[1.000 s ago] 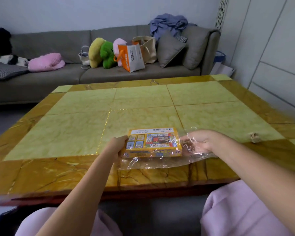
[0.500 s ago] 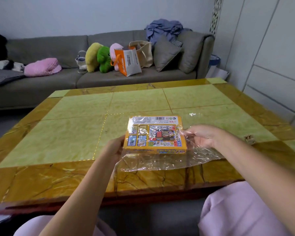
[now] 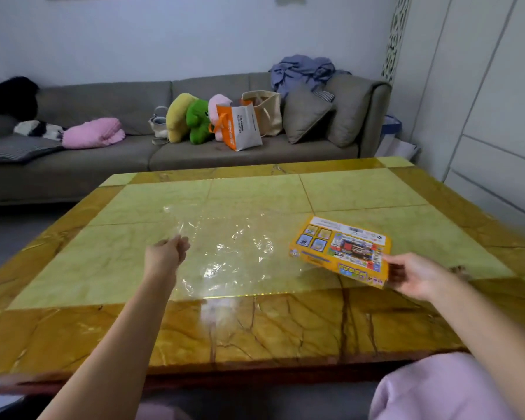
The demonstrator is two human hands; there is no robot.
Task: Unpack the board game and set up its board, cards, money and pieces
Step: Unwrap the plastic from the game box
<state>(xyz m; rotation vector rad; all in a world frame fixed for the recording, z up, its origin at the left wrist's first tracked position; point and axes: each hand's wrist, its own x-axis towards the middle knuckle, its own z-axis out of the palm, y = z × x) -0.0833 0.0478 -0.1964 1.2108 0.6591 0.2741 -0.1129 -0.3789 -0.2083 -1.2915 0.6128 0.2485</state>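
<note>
The yellow game box (image 3: 341, 253) is at the right side of the counter (image 3: 255, 328), tilted, its printed face up. The right hand (image 3: 415, 277) holds it by the near right corner, fingers curled under and thumb on top (whether the box's far edge touches the counter I cannot tell). The left hand (image 3: 165, 254), fingers curled, pinches the left edge of a clear plastic wrap (image 3: 231, 247) that spreads crumpled across the counter's middle, apart from the box. A grey sofa (image 3: 103, 165) stands beyond.
</note>
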